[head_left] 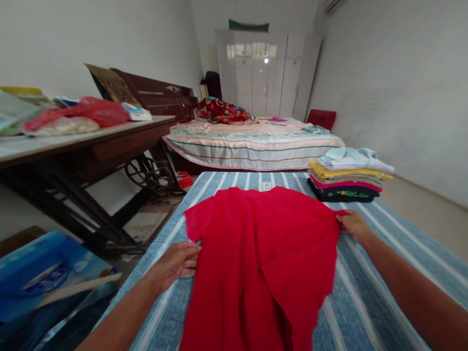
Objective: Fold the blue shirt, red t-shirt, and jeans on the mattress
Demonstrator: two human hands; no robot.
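Note:
A red T-shirt (pixel 234 253) lies spread over a blue-and-white striped cover (pixel 168 243), its collar end away from me and its lower part running out of view at the bottom. My left hand (pixel 181 263) has its fingers closed at the shirt's left side, just below the left sleeve. At the right, my right hand (pixel 353 225) pinches the end of the right sleeve and draws it outward. Loose folds run down the middle, and the right side is bunched.
Folded clothes (pixel 347 178) form a pile at the far right of the cover. Behind stands a bed (pixel 256 146) with a red floral quilt (pixel 223 111). A sewing machine table (pixel 146 127) with bags is at left, above a blue package (pixel 51 273).

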